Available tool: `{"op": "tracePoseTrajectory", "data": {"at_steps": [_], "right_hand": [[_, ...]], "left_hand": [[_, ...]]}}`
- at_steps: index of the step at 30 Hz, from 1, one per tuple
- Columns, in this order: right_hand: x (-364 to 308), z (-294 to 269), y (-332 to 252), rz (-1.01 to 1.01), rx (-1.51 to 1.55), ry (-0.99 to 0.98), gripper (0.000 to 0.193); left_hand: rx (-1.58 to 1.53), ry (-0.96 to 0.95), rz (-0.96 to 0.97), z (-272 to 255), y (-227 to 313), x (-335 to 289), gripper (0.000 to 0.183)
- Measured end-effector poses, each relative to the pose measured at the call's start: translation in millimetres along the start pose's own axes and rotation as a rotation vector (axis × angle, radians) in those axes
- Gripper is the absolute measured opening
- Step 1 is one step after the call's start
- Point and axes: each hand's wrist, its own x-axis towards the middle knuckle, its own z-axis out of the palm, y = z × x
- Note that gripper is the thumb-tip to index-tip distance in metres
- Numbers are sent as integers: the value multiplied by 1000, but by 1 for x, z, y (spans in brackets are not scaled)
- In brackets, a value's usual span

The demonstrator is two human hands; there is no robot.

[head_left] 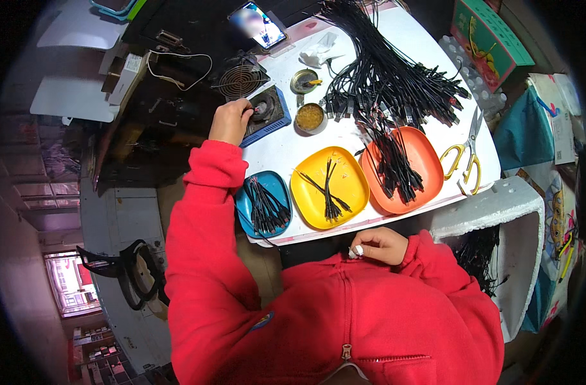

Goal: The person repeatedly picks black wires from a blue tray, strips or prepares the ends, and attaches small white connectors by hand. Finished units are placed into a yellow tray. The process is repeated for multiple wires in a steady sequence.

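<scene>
At the far left of the table, my left hand (232,122) reaches over a blue box-shaped device with a round dark pot (262,112) on top. Its fingers are pinched at the pot's rim; a small reddish bit shows at the fingertips, too small to name. My right hand (383,246) is curled close to my jacket, below the table's front edge. White covering shows at its fingertips, and whatever they hold is hidden. Nearest the hands are a blue tray (240,208) of short black cables, a yellow tray (304,205) with a few cables, and an orange tray (432,163) with a thick bundle.
A round tin (311,119) of amber material stands beside the device, near an open lid (306,81). Behind lie a large heap of black cables (395,70) and a lit phone (257,25). Yellow-handled scissors (466,157) lie right, above a white foam box (524,212).
</scene>
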Motion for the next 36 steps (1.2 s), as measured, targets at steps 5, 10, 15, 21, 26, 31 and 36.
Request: {"op": "tracePoseTrajectory", "data": {"at_steps": [5, 10, 15, 21, 26, 31, 36], "right_hand": [[-1, 0, -5, 41, 61, -9, 17], [-1, -2, -8, 35, 45, -16, 18], [0, -2, -6, 5, 65, -27, 20], [-1, -2, -2, 17, 84, -22, 20], [-1, -3, -1, 34, 58, -14, 20], [-1, -2, -3, 13, 33, 6, 20], [-2, -1, 1, 23, 34, 20, 18]], "left_hand": [[100, -46, 17, 8, -14, 5, 11], [129, -111, 64, 11, -19, 12, 10], [185, -208, 49, 11, -18, 19, 6], [238, -280, 31, 10, -13, 29, 6], [312, -337, -16, 9, -9, 31, 11], [365, -335, -13, 13, -7, 32, 14], [300, -223, -2, 7, -3, 24, 8]]}}
